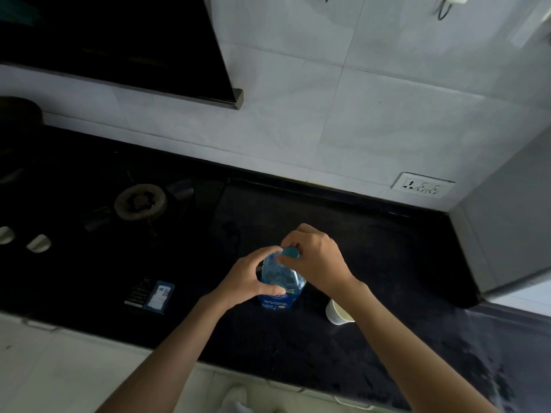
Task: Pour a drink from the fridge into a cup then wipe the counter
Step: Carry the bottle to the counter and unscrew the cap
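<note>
Obs., left to right. Gas burner (140, 202) and two white knobs (38, 243) at far left of the black counter (402, 248); a small dark packet with a blue card (150, 295) lies flat nearer the front edge, well apart from the work. Centre: plastic bottle (281, 283) with blue label stands on the counter, base down. Left hand (250, 278) is wrapped round the bottle's upper body, fingers curled on the shoulder. Right hand (316, 257) sits over the top, thumb and fingers pinched on the teal cap (290, 252). The two hands are close together, both clamped on the same bottle. Paper cup (338, 312) stands just right of the bottle, near it but not touching, partly hidden under the right forearm; mouth seems to face up, contents not visible. Wall socket (422, 185) at far right on the tiles. Judgement: step in hand is unscrewing the cap; pour not yet begun. To do it well: keep the left grip firm but not squeezing, since the thin wall will likely buckle and push liquid out once the seal breaks; turn the cap only, hold the base planted. Orientation: bottle's long axis runs near vertical, tilted slightly in view, cap end pointing up toward the camera and a little toward the far wall. No wiping cloth is in sight.
</note>
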Demonstrator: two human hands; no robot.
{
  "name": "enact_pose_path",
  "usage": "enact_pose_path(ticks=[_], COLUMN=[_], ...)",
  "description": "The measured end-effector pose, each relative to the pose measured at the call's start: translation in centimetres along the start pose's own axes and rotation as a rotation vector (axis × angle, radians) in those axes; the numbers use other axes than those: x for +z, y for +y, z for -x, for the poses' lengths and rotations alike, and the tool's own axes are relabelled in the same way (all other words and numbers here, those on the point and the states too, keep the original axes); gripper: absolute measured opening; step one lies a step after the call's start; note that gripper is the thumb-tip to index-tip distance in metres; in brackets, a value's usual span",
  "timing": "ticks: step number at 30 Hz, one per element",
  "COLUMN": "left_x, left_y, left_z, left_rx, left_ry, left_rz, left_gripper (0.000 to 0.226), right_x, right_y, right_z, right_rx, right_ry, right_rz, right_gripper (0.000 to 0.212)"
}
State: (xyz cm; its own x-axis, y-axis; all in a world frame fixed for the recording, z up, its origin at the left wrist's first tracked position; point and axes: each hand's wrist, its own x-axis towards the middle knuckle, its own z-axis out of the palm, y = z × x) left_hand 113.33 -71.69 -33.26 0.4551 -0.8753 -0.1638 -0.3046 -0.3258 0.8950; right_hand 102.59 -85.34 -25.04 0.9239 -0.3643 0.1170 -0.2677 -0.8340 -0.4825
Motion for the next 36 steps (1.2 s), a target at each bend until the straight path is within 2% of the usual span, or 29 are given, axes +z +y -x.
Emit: enact_pose_path(ticks=[2,5,9,12,16,17,19,20,24,27,30,31,33,36], left_x=[0.1,-0.1,-0.1,-0.2,-0.1,-0.1,0.0,-0.1,-0.2,-0.2,0.0,0.1,0.2,0.1], left_y=[-0.1,0.0,0.2,0.4,0.2,0.2,0.1,0.2,0.6,0.6,0.2,0.1,-0.1,0.0], left_z=[-0.1,-0.1,0.1,0.1,0.1,0.0,0.0,0.1,0.2,0.2,0.1,0.1,0.0,0.0], left_rx=[0.009,0.001,-0.013,-0.004,0.001,0.005,0.015,0.015,0.014,0.023,0.028,0.032,0.038,0.044], left_ry=[0.004,0.004,0.002,-0.002,-0.003,-0.002,0.002,0.004,0.003,-0.001,0.013,0.019,0.027,0.031], left_rz=[0.004,-0.009,-0.018,-0.029,-0.009,-0.001,-0.002,-0.007,-0.023,-0.021,-0.006,-0.001,0.006,-0.002], left_gripper=[0.079,0.079,0.078,0.078,0.077,0.077,0.076,0.077,0.081,0.079,0.078,0.077,0.078,0.078], right_x=[-0.4,-0.8,-0.4,0.1,-0.1,-0.3,-0.5,-0.5,-0.2,0.1,0.2,0.2,0.1,0.2], right_y=[0.5,0.7,0.1,-0.4,0.0,0.2,0.3,0.3,0.0,-0.4,0.1,0.3,0.6,0.4], right_z=[0.0,0.2,0.7,0.4,0.4,0.4,0.6,0.8,0.8,0.6,0.4,0.4,0.6,1.1], right_rx=[-0.049,-0.067,0.045,0.063,0.016,0.001,-0.008,0.002,0.104,0.082,0.053,0.047,0.039,0.103], right_ry=[-0.082,-0.180,0.010,0.043,-0.026,-0.084,-0.196,-0.201,0.018,0.060,-0.014,-0.071,-0.148,-0.043], right_rz=[-0.109,-0.205,0.115,0.260,0.085,0.011,-0.161,-0.201,0.065,0.130,-0.028,-0.101,-0.249,-0.170], right_gripper=[0.022,0.041,0.064,0.053,0.023,0.024,0.040,0.046,0.056,0.043,0.022,0.024,0.038,0.058])
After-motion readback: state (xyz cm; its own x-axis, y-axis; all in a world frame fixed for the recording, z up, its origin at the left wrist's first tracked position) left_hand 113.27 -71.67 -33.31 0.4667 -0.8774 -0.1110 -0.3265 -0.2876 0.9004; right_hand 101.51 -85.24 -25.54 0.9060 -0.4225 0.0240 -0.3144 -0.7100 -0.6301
